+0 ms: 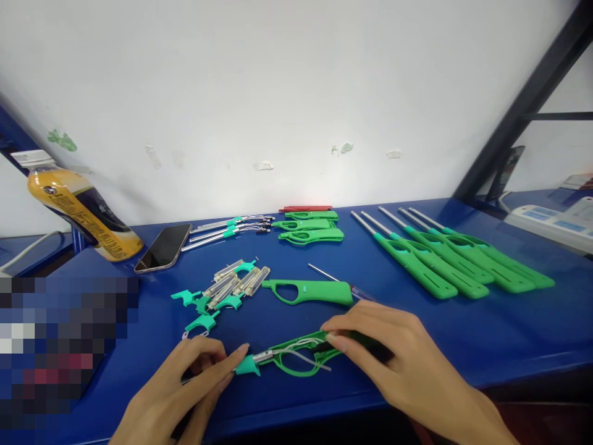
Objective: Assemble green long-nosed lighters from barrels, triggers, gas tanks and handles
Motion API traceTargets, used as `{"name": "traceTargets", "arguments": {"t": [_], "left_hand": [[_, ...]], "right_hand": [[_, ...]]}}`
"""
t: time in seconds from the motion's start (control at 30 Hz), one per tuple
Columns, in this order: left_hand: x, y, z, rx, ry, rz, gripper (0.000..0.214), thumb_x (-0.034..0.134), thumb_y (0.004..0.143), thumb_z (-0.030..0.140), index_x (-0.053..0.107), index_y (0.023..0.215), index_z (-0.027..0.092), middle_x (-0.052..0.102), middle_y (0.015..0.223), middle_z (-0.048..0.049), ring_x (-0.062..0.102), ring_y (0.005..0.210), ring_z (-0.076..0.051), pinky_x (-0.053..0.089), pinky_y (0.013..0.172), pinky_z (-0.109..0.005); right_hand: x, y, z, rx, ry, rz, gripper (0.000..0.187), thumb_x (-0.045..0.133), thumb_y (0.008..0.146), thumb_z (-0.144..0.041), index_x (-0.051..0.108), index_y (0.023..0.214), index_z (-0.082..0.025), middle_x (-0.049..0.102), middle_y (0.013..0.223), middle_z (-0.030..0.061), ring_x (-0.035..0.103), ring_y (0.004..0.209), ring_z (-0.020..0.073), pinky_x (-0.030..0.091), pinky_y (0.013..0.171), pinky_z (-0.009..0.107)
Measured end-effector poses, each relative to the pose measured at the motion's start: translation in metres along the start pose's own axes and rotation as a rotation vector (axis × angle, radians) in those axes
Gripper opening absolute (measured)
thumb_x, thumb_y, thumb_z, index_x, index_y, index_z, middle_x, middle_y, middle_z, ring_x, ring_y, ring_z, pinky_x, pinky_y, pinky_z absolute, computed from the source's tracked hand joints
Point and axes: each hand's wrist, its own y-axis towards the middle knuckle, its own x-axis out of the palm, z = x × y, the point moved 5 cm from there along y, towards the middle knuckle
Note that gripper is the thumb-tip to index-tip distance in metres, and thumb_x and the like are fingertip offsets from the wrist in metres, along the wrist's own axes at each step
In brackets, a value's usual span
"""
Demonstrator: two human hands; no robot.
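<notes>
My left hand, fingers closed, grips the lighter nozzle by its teal collar near the table's front edge. Pale wires run from the nozzle's metal end over an open green lighter shell half. At the shell's handle end, my right hand pinches a black igniter part; its fingers and palm cover the rest of the handle. Just behind lies another green lighter shell, with a screwdriver partly hidden beyond it. Clear fuel tanks and teal triggers are heaped behind my left hand.
Several assembled green lighters lie at the right. Wired nozzle tubes, green shell halves and a red piece lie near the wall. A phone and a yellow-labelled bottle are at the left.
</notes>
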Motion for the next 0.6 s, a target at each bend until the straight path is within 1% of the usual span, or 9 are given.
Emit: {"name": "traceTargets", "arguments": {"t": [0.13, 0.23, 0.4, 0.6], "left_hand": [[0.0011, 0.0018, -0.0009, -0.009, -0.005, 0.007, 0.039, 0.048, 0.11, 0.036, 0.061, 0.147, 0.035, 0.064, 0.119, -0.0035, 0.075, 0.1, -0.008, 0.056, 0.081, -0.008], [0.0024, 0.0022, 0.0, -0.008, -0.008, 0.005, 0.039, 0.048, 0.111, 0.036, 0.06, 0.148, 0.036, 0.064, 0.119, -0.0036, 0.074, 0.1, -0.008, 0.056, 0.082, -0.009], [0.0026, -0.0004, 0.0014, -0.025, 0.006, -0.015, 0.043, 0.047, 0.11, 0.034, 0.056, 0.152, 0.036, 0.063, 0.12, -0.0039, 0.074, 0.1, -0.008, 0.056, 0.082, -0.009], [0.0026, -0.0017, -0.001, -0.021, 0.023, -0.002, 0.043, 0.048, 0.11, 0.035, 0.057, 0.152, 0.035, 0.062, 0.122, -0.0043, 0.074, 0.099, -0.008, 0.056, 0.084, -0.01]], "right_hand": [[-0.0005, 0.0004, 0.0031, 0.046, 0.037, -0.017, 0.003, 0.075, 0.099, -0.029, 0.077, 0.101, -0.031, 0.081, 0.098, -0.0075, 0.075, 0.089, 0.0119, 0.053, 0.09, 0.021], [0.0008, 0.001, 0.0038, 0.022, 0.07, -0.037, 0.004, 0.079, 0.096, -0.027, 0.077, 0.098, -0.03, 0.08, 0.096, -0.0074, 0.074, 0.088, 0.0117, 0.053, 0.09, 0.021], [0.0023, 0.0019, 0.0032, -0.067, 0.085, -0.035, 0.005, 0.079, 0.097, -0.023, 0.075, 0.096, -0.026, 0.079, 0.091, -0.0073, 0.073, 0.083, 0.01, 0.053, 0.083, 0.019], [0.003, 0.0022, 0.0071, -0.021, 0.058, -0.008, 0.007, 0.077, 0.097, -0.022, 0.074, 0.093, -0.026, 0.079, 0.088, -0.0084, 0.073, 0.081, 0.0095, 0.052, 0.08, 0.019]]}}
